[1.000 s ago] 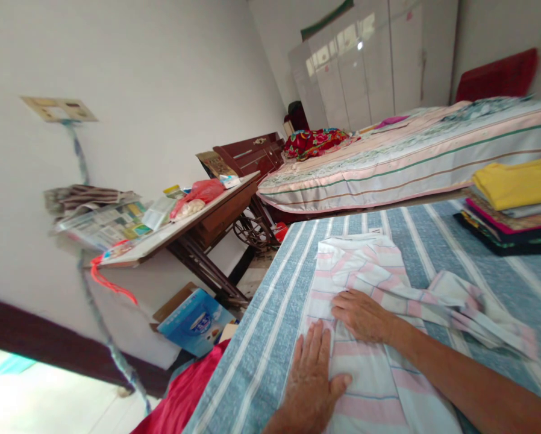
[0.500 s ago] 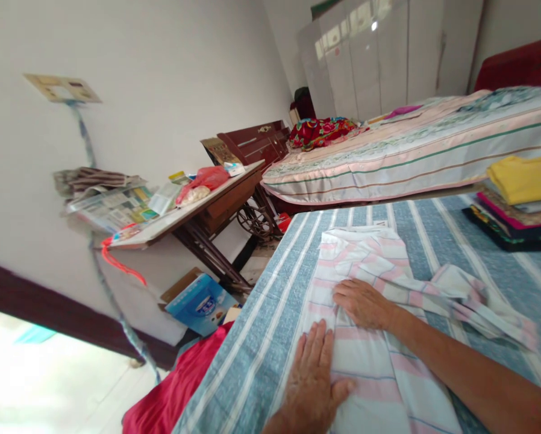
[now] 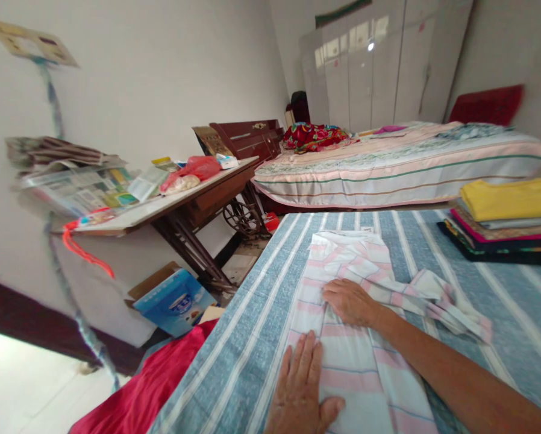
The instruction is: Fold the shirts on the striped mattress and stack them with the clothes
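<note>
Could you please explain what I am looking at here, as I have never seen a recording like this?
This is one view from a camera worn on a person's head, looking forward and down at their own bare hands. The left hand and right hand both press flat on a pink-and-white striped shirt spread on a blue striped cloth; neither grips anything. To the right sits a stack of folded clothes, yellow on top. Behind are a bed, a cluttered table and a wardrobe.
</note>
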Demonstrator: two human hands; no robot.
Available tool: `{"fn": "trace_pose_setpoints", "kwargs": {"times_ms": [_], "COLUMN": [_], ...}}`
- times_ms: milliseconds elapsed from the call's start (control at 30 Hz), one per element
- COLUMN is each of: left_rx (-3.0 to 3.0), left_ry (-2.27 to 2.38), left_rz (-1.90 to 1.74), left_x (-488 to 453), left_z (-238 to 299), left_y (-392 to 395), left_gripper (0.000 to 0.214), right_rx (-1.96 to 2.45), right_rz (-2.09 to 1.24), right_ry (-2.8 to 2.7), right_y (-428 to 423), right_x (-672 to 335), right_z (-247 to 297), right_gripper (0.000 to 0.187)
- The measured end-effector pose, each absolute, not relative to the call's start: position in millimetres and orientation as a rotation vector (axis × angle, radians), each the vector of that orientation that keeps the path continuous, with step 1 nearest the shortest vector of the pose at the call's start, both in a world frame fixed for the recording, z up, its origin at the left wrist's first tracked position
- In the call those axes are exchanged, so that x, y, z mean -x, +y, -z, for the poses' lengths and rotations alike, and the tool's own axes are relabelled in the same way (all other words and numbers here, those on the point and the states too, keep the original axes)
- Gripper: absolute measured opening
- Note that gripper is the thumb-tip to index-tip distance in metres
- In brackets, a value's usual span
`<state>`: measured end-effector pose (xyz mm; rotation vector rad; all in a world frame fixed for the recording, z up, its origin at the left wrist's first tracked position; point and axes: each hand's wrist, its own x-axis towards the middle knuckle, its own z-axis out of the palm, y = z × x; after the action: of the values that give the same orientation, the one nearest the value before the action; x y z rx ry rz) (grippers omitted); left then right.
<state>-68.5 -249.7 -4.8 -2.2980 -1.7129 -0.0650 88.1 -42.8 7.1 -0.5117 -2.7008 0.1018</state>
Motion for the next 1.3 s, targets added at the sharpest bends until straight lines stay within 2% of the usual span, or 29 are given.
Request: {"fn": "trace_pose_setpoints", "kwargs": {"times_ms": [300,500,667,933,1133,1300], "left_rx": [2.247,2.355,2.431,2.502,2.511,2.521], "left_ry": [-1.528,-1.566,-1.727,-1.886,-1.907,-1.916], "left_rz": [0.233,0.252,0.227,0.130,0.132,0.097], "left_x": [75.9,75.8,63.1,53.4,50.5,47.3], "left_z": [19.3,21.9,9.0,-7.0,-12.5,-16.7], "left_y": [-255.3,-269.2,-272.1,-273.1,-273.4,-272.5], "left_gripper": [0.079,0.079,0.071,0.063,0.061,0.062], "right_rx": [0.603,0.891,1.082,1.276,1.457,1.466], "right_rz": [-0.003,0.046,0.053,-0.069,0.074,-0.153], "right_ry": [-2.588,-2.352,-2.253,-2.321,-2.321,-2.207], "right_y": [-64.5,-88.1,-129.0,-229.0,-240.9,-244.1], "right_x": [-94.4,-157.6,-205.4,-166.5,-154.3,-173.7], "right_z": [-17.5,-16.9,-19.2,-8.2,-10.4,-13.4], "right_gripper": [0.016,0.025,0.025,0.017,0.016,0.016]}}
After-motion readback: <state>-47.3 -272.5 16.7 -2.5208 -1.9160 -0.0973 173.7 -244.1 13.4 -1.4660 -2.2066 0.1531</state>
